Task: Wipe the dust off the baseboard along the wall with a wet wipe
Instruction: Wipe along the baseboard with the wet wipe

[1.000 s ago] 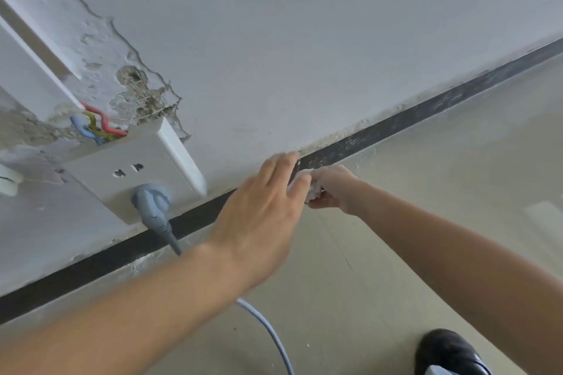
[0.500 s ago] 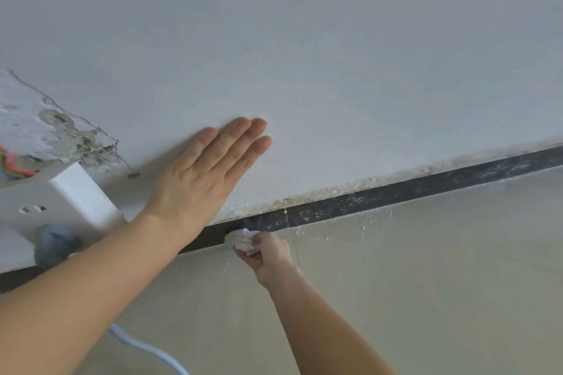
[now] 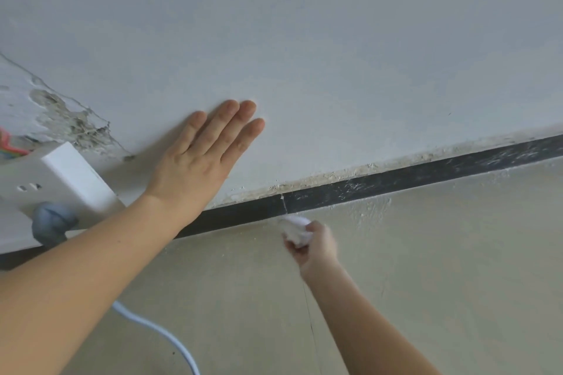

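Head view: the left hand (image 3: 195, 161) lies flat, fingers straight, on the wall (image 3: 335, 55); the right hand (image 3: 316, 246) grips a bunched wet wipe (image 3: 297, 228) at the lower edge of the baseboard (image 3: 396, 184). Left of it the strip looks clean; rightward, white streaks suggest most wiping is yet to do.

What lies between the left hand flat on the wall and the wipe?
Head view: bare wall, its crumbled lower edge, then the black baseboard, up to the wipe.
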Motion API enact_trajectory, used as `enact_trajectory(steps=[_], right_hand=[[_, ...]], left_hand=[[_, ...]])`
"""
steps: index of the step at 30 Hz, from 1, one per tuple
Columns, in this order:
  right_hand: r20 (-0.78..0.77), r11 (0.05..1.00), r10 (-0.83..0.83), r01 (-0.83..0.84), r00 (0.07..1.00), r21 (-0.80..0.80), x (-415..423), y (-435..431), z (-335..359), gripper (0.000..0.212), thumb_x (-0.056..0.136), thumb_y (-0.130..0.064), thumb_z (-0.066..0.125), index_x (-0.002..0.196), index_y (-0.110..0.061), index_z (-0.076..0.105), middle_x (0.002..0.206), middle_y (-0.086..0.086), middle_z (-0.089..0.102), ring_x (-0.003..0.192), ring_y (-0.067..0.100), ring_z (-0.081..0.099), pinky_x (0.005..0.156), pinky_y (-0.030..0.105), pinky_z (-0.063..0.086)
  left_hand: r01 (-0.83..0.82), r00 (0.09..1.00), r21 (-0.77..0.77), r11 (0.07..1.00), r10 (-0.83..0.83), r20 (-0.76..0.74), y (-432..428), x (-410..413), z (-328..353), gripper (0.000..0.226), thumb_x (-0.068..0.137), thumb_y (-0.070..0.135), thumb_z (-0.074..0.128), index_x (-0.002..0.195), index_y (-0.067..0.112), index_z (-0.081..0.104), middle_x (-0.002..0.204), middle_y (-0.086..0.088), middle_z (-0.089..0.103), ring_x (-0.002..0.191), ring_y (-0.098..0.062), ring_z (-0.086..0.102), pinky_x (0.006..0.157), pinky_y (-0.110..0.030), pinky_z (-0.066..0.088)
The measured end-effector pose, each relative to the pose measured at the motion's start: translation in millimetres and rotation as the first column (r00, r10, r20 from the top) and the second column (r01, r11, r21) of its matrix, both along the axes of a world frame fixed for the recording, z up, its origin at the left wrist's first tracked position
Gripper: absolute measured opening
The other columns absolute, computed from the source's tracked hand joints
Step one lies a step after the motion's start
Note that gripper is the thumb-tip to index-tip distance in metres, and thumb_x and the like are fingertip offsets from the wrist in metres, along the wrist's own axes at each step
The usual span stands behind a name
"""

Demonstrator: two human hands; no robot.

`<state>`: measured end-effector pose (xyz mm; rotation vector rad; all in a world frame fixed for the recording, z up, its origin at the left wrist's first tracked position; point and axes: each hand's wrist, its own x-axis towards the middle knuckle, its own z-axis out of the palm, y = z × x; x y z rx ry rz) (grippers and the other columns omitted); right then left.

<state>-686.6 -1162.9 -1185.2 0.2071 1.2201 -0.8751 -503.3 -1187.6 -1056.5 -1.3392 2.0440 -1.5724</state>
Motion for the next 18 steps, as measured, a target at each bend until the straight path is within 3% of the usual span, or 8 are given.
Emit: enact_trajectory(steps=[2,4,6,9,12,15,16,18], right_hand=[[0.081,0.97,0.243,-0.241,0.967,-0.041,30,6,2,0.018,0.088,0.0,0.047,0.104,0.003,0.055,0.096,0.024,0.058,0.085,0.035,0.059,0.058,0.034,0.057],[0.144,0.951,0.305,-0.293,0.942,-0.095,44,-3,10,0.017,0.09,0.001,0.045,0.101,0.005,0.057,0.099,0.025,0.06,0.085,0.035,0.06,0.065,0.036,0.059],[0.178,0.977,0.206,-0.19,0.962,-0.101,40,-21,21,0.016,0.091,0.002,0.041,0.101,0.008,0.052,0.103,0.028,0.057,0.08,0.037,0.06,0.059,0.037,0.06],[0.099,0.995,0.077,-0.07,0.992,-0.069,8,-45,33,0.013,0.089,0.004,0.038,0.094,0.006,0.05,0.101,0.028,0.055,0.074,0.037,0.059,0.046,0.037,0.058],[0.085,0.994,-0.066,0.073,0.994,-0.077,-26,-45,32,0.018,0.091,0.002,0.041,0.103,0.009,0.053,0.095,0.025,0.058,0.069,0.033,0.062,0.052,0.037,0.059],[0.16,0.914,-0.387,0.401,0.908,-0.067,-48,-32,21,0.035,0.091,-0.001,0.041,0.124,0.007,0.048,0.104,0.025,0.056,0.07,0.031,0.063,0.056,0.031,0.06],[0.157,0.898,-0.422,0.436,0.893,-0.06,-49,-27,17,0.037,0.091,-0.002,0.04,0.127,0.005,0.045,0.107,0.025,0.054,0.072,0.031,0.062,0.057,0.031,0.06],[0.122,0.938,-0.341,0.347,0.932,-0.024,-39,-18,9,0.037,0.089,-0.002,0.04,0.125,0.003,0.043,0.107,0.026,0.052,0.073,0.033,0.06,0.057,0.031,0.058]], left_hand=[[0.0,1.0,0.005,1.0,0.0,0.004,0,1,-1,0.105,0.077,0.036,0.071,0.152,0.014,0.002,0.156,-0.016,-0.019,0.143,-0.031,-0.019,0.116,-0.043,-0.009],[0.004,1.0,0.005,1.0,-0.004,0.011,-1,2,0,0.106,0.076,0.038,0.071,0.152,0.015,0.002,0.156,-0.015,-0.018,0.143,-0.031,-0.018,0.116,-0.043,-0.009],[0.015,1.0,0.012,1.0,-0.015,0.012,-2,3,2,0.107,0.075,0.044,0.069,0.152,0.015,0.001,0.156,-0.016,-0.018,0.143,-0.031,-0.018,0.116,-0.043,-0.009],[0.018,1.0,0.02,1.0,-0.018,0.015,-3,3,5,0.11,0.073,0.055,0.064,0.152,0.014,-0.001,0.155,-0.016,-0.02,0.143,-0.031,-0.02,0.116,-0.043,-0.009],[0.004,1.0,0.019,1.0,-0.004,0.025,-3,4,4,0.106,0.076,0.055,0.06,0.152,0.013,-0.002,0.154,-0.017,-0.022,0.142,-0.032,-0.022,0.115,-0.043,-0.01],[0.002,1.0,0.023,1.0,-0.002,0.013,-3,4,4,0.104,0.078,0.051,0.06,0.152,0.013,-0.002,0.154,-0.017,-0.022,0.141,-0.032,-0.024,0.115,-0.043,-0.013],[0.004,1.0,0.02,1.0,-0.004,0.008,-3,4,4,0.103,0.078,0.05,0.06,0.152,0.013,-0.001,0.154,-0.017,-0.022,0.142,-0.032,-0.023,0.115,-0.043,-0.013],[0.009,1.0,0.009,1.0,-0.009,0.003,-3,3,3,0.104,0.077,0.049,0.061,0.152,0.013,-0.001,0.155,-0.017,-0.021,0.142,-0.032,-0.023,0.115,-0.043,-0.012]])
